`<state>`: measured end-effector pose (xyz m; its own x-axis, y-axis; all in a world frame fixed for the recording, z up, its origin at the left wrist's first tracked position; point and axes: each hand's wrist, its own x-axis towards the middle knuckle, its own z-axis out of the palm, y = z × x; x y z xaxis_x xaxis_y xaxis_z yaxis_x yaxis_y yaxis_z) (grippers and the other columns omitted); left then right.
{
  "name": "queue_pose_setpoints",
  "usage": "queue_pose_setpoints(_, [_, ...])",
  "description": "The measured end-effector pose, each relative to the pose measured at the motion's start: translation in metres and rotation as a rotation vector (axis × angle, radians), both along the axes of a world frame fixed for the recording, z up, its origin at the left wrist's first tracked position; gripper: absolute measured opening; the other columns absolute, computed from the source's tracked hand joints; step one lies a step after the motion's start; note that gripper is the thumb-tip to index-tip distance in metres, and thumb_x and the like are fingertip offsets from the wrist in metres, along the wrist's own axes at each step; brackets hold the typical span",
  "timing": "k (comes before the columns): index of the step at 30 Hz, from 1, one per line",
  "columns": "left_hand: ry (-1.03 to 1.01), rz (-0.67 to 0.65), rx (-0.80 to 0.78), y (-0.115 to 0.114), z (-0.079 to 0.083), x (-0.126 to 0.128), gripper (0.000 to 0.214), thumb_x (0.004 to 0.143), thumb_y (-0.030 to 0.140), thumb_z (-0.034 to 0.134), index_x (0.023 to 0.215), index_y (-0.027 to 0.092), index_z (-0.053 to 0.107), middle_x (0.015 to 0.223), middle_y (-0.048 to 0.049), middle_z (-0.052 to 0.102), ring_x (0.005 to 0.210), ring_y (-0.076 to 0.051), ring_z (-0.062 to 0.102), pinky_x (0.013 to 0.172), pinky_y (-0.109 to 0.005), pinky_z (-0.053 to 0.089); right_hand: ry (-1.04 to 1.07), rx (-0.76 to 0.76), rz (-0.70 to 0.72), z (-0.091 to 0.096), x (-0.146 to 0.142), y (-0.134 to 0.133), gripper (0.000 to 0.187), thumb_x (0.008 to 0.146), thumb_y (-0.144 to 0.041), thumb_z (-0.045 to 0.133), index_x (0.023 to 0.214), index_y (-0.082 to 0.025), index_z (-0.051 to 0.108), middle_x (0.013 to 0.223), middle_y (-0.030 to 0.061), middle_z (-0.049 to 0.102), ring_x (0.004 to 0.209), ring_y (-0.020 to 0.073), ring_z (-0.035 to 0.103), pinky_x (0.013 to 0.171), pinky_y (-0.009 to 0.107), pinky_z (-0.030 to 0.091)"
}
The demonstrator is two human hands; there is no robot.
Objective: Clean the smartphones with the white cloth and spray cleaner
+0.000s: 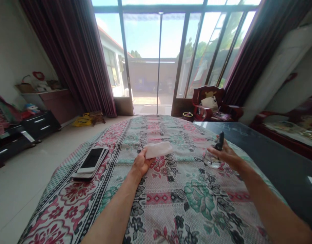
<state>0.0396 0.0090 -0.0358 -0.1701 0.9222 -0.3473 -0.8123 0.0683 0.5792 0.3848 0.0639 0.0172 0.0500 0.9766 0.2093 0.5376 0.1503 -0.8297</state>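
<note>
My left hand (142, 162) is closed on one end of a folded white cloth (159, 149), held over the middle of the patterned tablecloth (162, 198). At the right, my right hand (226, 154) wraps round a clear spray bottle (212, 160) with a black spray head (220, 140). The bottle's base is at or just above the tablecloth; I cannot tell which. Left of my left hand lies a white smartphone (92, 160), stacked on at least one other flat device (82, 176).
A dark glossy tabletop (250, 149) borders the cloth on the right. Beyond stand a carved wooden chair (209, 101) and a glass door (151, 67). On the left floor are a yellow bag (82, 120) and a black drawer cabinet (41, 125).
</note>
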Motion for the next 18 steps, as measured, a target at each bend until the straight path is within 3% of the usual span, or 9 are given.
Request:
queue_pose_setpoints(3, [0.007, 0.01, -0.007, 0.0, 0.0, 0.001, 0.019, 0.094, 0.02, 0.046, 0.106, 0.015, 0.06, 0.083, -0.005, 0.068, 0.068, -0.017, 0.067, 0.061, -0.03, 0.06, -0.039, 0.001, 0.014, -0.009, 0.0, 0.005, 0.065, 0.066, -0.047, 0.065, 0.121, -0.017, 0.045, 0.094, 0.008, 0.061, 0.08, 0.0221, 0.058, 0.068, 0.031, 0.046])
queue_pose_setpoints(8, [0.02, 0.009, 0.002, 0.0, -0.003, 0.0, 0.02, 0.094, 0.017, 0.045, 0.107, 0.015, 0.06, 0.083, -0.0057, 0.069, 0.067, -0.017, 0.068, 0.059, -0.03, 0.06, -0.247, 0.019, -0.273, -0.009, -0.007, 0.019, 0.043, 0.071, -0.041, 0.056, 0.107, -0.017, 0.052, 0.086, 0.0076, 0.062, 0.075, 0.0223, 0.057, 0.069, 0.033, 0.043])
queue_pose_setpoints(13, [0.03, -0.009, 0.008, 0.002, -0.006, -0.001, 0.017, 0.094, 0.017, 0.046, 0.104, 0.013, 0.059, 0.083, -0.0061, 0.069, 0.069, -0.018, 0.068, 0.058, -0.031, 0.061, -0.292, 0.098, -0.302, -0.01, -0.014, 0.042, 0.055, 0.071, -0.039, 0.055, 0.121, -0.018, 0.047, 0.086, 0.0068, 0.065, 0.077, 0.0241, 0.06, 0.071, 0.033, 0.043])
queue_pose_setpoints(18, [0.034, -0.006, 0.003, 0.0, -0.002, 0.001, 0.019, 0.095, 0.017, 0.043, 0.105, 0.012, 0.058, 0.084, -0.0061, 0.068, 0.068, -0.017, 0.068, 0.057, -0.03, 0.06, -0.293, 0.063, -0.345, -0.027, -0.011, 0.062, 0.07, 0.07, -0.047, 0.058, 0.13, -0.015, 0.041, 0.089, 0.0091, 0.068, 0.08, 0.0263, 0.063, 0.072, 0.034, 0.045])
